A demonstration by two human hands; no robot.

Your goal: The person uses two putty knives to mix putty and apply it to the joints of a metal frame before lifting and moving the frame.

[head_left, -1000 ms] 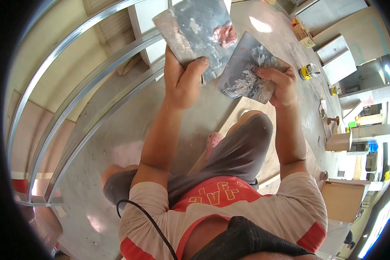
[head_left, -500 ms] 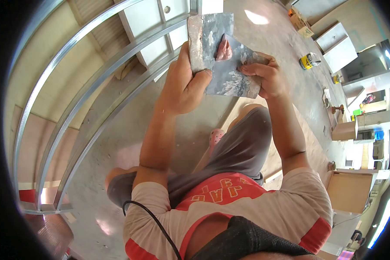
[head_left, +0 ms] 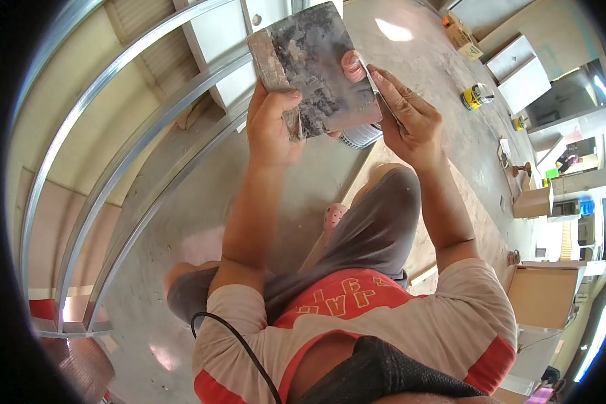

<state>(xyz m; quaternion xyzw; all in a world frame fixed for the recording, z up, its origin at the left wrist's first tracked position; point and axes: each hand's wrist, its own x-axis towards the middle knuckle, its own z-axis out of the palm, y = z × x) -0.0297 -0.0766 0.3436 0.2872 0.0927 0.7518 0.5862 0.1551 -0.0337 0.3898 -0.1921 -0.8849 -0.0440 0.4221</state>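
Observation:
A worn grey plate (head_left: 323, 64) with dark smears and a rough edge strip is held up in front of me. My left hand (head_left: 273, 121) grips its near left corner, thumb on top. My right hand (head_left: 411, 118) holds a second thin plate (head_left: 378, 87), seen nearly edge-on, against the first plate's right edge. A lump of pinkish paste (head_left: 353, 66) sits at that edge, between the two plates. Behind the plates, a round grey container (head_left: 362, 137) partly shows.
Curved metal framing (head_left: 124, 138) rises at the left. My crossed legs (head_left: 363, 229) rest on the floor beside a wooden board (head_left: 461, 195). A yellow-labelled bucket (head_left: 473, 97), a cardboard box (head_left: 462, 37) and wooden boxes (head_left: 544, 296) stand to the right.
The first plate has tilted and lies more fully in view. The second plate has turned from face-up over it to edge-on at its right side, and the paste has moved to that edge.

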